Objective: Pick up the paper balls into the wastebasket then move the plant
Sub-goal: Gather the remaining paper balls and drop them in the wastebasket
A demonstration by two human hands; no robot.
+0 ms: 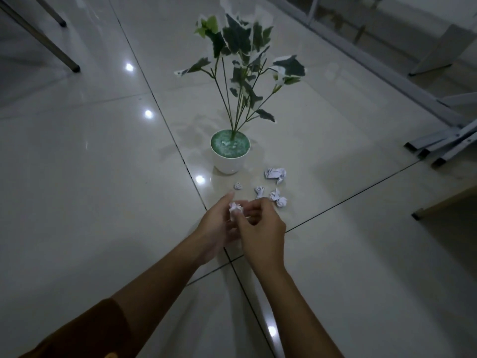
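A small crumpled paper ball [235, 208] is pinched between the thumb and fingers of my right hand [260, 228]. It is held over the upturned palm of my left hand [219, 226], whose fingers are spread and which touches the right hand. Several more paper balls lie on the tiled floor just beyond my hands; the largest paper ball [275, 174] is at the far right and a tiny ball [238, 186] is at the left. Behind them stands the plant [242, 60] with green-and-white leaves in a white pot [228, 162]. No wastebasket is in view.
Dark furniture legs [73, 67] reach the floor at the top left. Grey metal frame feet [438, 153] lie at the right, with a wooden leg [419, 215] below them. Glossy floor tiles [90, 177] stretch to the left of the plant.
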